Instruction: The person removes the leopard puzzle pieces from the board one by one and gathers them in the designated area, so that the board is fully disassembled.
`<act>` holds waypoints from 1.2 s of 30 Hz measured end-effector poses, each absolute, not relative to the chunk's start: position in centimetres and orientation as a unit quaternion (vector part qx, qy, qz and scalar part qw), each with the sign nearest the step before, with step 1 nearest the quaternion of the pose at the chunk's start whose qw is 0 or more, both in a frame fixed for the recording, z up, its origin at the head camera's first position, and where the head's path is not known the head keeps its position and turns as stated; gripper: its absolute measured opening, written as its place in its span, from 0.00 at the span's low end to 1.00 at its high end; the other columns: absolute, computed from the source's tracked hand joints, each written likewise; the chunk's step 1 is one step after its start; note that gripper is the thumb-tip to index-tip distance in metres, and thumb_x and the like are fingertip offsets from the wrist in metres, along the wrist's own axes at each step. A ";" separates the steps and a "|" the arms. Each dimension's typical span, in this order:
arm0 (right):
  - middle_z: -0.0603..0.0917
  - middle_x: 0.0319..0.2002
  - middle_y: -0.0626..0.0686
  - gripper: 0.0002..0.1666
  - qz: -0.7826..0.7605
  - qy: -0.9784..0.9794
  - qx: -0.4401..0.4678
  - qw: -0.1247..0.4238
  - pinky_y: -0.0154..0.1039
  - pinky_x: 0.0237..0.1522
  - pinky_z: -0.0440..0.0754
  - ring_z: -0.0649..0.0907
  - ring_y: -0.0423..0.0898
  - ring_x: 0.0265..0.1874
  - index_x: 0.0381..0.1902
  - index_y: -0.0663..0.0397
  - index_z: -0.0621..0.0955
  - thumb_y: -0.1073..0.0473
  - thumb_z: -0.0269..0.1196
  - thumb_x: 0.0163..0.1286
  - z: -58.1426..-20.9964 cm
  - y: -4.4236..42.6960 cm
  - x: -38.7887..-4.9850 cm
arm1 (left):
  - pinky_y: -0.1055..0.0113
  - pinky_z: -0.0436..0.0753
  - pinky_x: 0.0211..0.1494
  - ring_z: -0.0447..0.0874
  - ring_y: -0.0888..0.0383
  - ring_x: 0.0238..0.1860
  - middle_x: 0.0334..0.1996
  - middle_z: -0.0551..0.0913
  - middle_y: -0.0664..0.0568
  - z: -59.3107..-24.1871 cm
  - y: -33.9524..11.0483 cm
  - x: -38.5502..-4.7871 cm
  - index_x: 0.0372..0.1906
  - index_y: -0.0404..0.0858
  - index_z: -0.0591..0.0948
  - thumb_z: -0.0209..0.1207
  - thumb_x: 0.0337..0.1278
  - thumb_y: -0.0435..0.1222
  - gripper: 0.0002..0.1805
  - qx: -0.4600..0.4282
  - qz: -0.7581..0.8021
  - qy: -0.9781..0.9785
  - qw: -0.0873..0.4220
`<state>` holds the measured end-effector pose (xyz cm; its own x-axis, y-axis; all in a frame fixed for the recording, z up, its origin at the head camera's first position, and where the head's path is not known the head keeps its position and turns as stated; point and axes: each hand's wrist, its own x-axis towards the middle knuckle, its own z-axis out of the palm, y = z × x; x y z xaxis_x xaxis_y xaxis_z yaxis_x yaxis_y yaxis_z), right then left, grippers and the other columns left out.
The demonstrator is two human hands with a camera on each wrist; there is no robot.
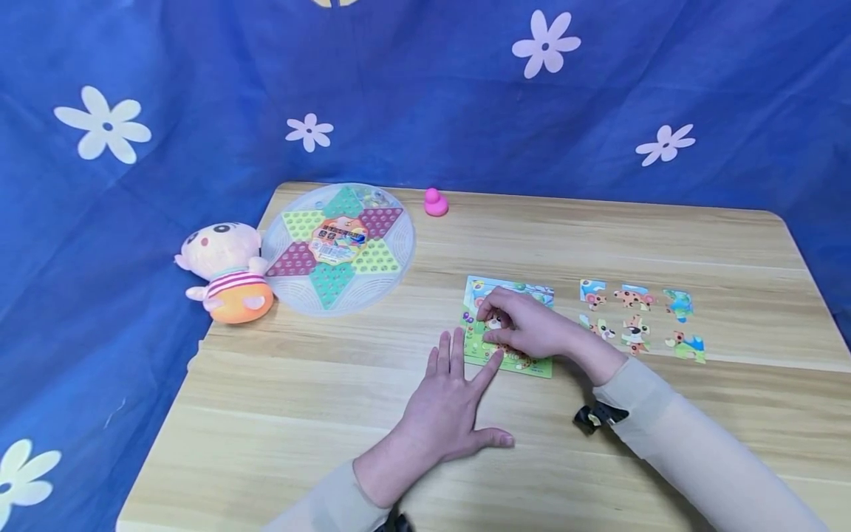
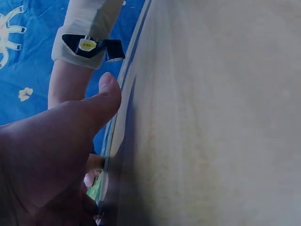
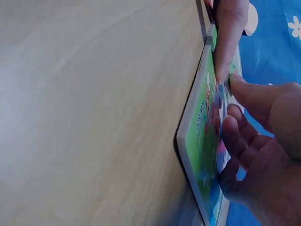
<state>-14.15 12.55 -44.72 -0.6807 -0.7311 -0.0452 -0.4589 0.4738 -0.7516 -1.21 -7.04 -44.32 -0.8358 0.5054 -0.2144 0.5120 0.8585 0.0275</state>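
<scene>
A jigsaw puzzle board [image 1: 541, 367] with a green and blue animal picture lies flat near the table's middle. Over its centre, my right hand [image 1: 528, 321] bends its fingers and thumb around a small puzzle piece [image 3: 229, 86], whose thin edge shows by the thumb in the right wrist view. Much of the board's picture is hidden beneath that hand. My left hand [image 1: 442, 414] lies with fingers spread at the board's lower left corner, its index fingertip touching the lower edge. Several loose puzzle pieces [image 1: 634, 334] are laid out in two rows right of the board.
A round Chinese checkers board [image 1: 272, 214] occupies the table's back left, with a plush doll [image 1: 241, 292] against its left side. Near the back edge stands a pink rubber duck [image 1: 435, 203]. Blue flowered cloth [image 1: 425, 89] hangs behind the wooden table [image 1: 299, 414].
</scene>
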 end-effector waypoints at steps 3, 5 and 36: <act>0.81 0.37 0.46 0.13 -0.390 0.830 -0.350 0.193 0.40 0.38 0.80 0.79 0.44 0.34 0.51 0.54 0.82 0.62 0.72 0.72 -44.6 12.7 -14.0 | 0.40 0.64 0.79 0.47 0.25 0.80 0.79 0.47 0.19 -44.2 -7.0 -1.2 0.88 0.55 0.50 0.47 0.49 0.85 0.65 0.261 -0.008 0.958 0.115; 0.82 0.36 0.45 0.14 -0.402 0.822 -0.351 0.196 0.39 0.36 0.80 0.79 0.43 0.31 0.52 0.55 0.82 0.62 0.73 0.72 -44.6 12.7 -13.8 | 0.41 0.63 0.79 0.47 0.26 0.80 0.79 0.47 0.19 -44.1 -7.0 -1.3 0.88 0.55 0.50 0.47 0.49 0.85 0.65 0.259 -0.007 0.958 0.120; 0.89 0.36 0.48 0.17 -0.481 0.815 -0.295 0.134 0.40 0.35 0.82 0.84 0.45 0.30 0.59 0.62 0.79 0.64 0.67 0.77 -43.4 14.6 -12.4 | 0.41 0.61 0.80 0.46 0.26 0.80 0.79 0.45 0.19 -44.5 -7.0 -1.1 0.88 0.56 0.50 0.51 0.47 0.85 0.66 0.248 0.000 0.961 0.119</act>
<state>-12.43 14.60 -43.41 -0.7905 -0.6090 0.0651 -0.3508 0.3630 -0.8632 -1.12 -7.01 -44.52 -0.8487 0.4768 -0.2288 0.4769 0.8770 0.0584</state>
